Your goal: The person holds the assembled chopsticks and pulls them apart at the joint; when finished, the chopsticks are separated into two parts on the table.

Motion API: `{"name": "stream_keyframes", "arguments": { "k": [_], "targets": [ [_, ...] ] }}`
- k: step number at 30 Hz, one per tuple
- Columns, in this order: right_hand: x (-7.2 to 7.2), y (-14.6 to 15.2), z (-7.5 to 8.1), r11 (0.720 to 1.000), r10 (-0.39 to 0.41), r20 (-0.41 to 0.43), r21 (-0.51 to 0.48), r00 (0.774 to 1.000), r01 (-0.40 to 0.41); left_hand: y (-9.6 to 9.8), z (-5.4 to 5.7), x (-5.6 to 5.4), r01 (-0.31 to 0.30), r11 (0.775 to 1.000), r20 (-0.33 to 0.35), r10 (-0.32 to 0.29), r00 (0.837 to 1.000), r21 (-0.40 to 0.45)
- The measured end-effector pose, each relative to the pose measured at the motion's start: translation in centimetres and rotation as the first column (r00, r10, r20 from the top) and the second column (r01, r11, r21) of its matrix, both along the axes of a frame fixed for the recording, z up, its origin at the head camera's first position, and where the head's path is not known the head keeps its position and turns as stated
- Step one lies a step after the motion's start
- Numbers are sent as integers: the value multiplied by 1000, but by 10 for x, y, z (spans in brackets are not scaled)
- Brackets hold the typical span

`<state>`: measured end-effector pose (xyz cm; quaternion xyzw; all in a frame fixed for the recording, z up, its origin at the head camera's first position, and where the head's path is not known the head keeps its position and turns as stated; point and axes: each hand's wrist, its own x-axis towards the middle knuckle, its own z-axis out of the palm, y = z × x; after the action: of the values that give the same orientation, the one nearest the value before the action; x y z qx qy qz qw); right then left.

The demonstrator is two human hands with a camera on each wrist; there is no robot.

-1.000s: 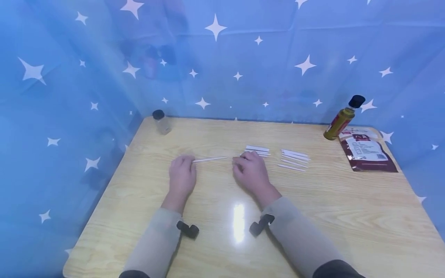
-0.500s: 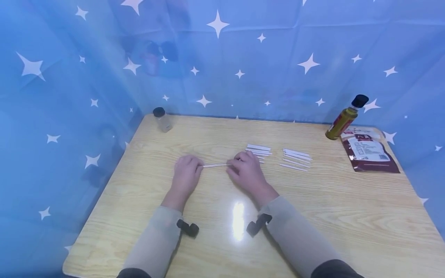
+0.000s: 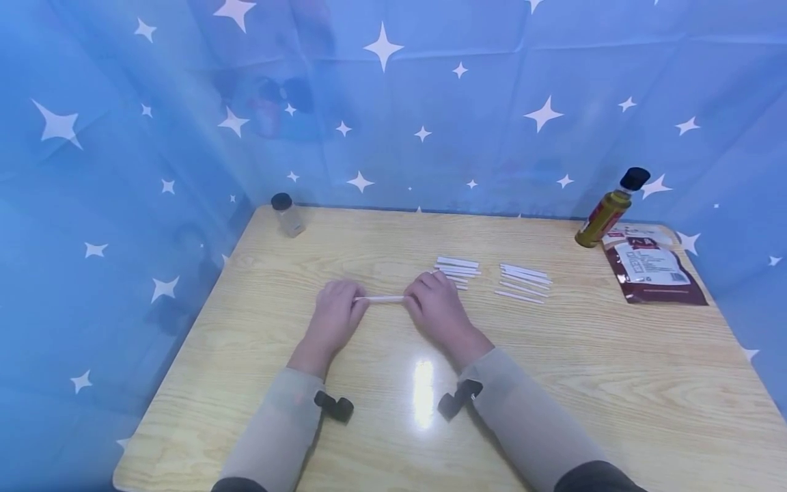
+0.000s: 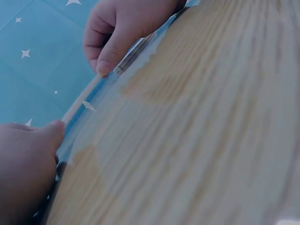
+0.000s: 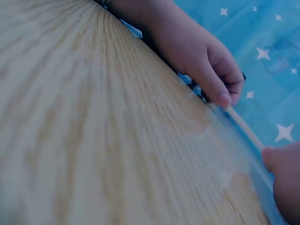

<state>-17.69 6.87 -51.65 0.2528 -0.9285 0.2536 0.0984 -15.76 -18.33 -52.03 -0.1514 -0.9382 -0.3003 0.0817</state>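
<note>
A thin white stick [image 3: 385, 298] runs level between the two hands, each gripping one end. The left hand [image 3: 335, 311] pinches its left end with thumb and curled fingers. At the other end, the right hand [image 3: 435, 301] pinches it likewise. In the left wrist view the stick [image 4: 82, 98] shows straight between both thumbs, close over the tabletop. The right wrist view shows the same stick [image 5: 244, 127] unbent, its ends hidden in the fingers. Just beyond the right hand lies a group of similar white sticks [image 3: 458, 262], partly covered by that hand.
A second group of white sticks [image 3: 522, 275] lies farther right on the wood-grain table [image 3: 615, 383]. A green-brown bottle [image 3: 605, 217] with a black cap stands at the back right beside a brown and white pouch [image 3: 654, 270]. A small black-lidded jar [image 3: 287, 215] stands at the back left.
The left hand has moved right and slightly nearer the body with the stick. The right hand, earlier apart from it, has come slightly left and now pinches its right end.
</note>
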Motion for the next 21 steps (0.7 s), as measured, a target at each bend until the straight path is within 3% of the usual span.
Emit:
{"name": "stream_keyframes", "arguments": {
  "k": [7,16,21],
  "targets": [
    [1,2,-1,999,-6,20,-42,1000,7,-1,-3,0,-57,998,-45,58,997,32],
    [0,7,-2,994,32,-123,-104,992,-45,0,-3,1,-106,993,-96,111,989,56],
    [1,10,-1,995,33,-141,-91,989,-47,0,-2,3,-135,989,-76,140,987,65]
  ]
}}
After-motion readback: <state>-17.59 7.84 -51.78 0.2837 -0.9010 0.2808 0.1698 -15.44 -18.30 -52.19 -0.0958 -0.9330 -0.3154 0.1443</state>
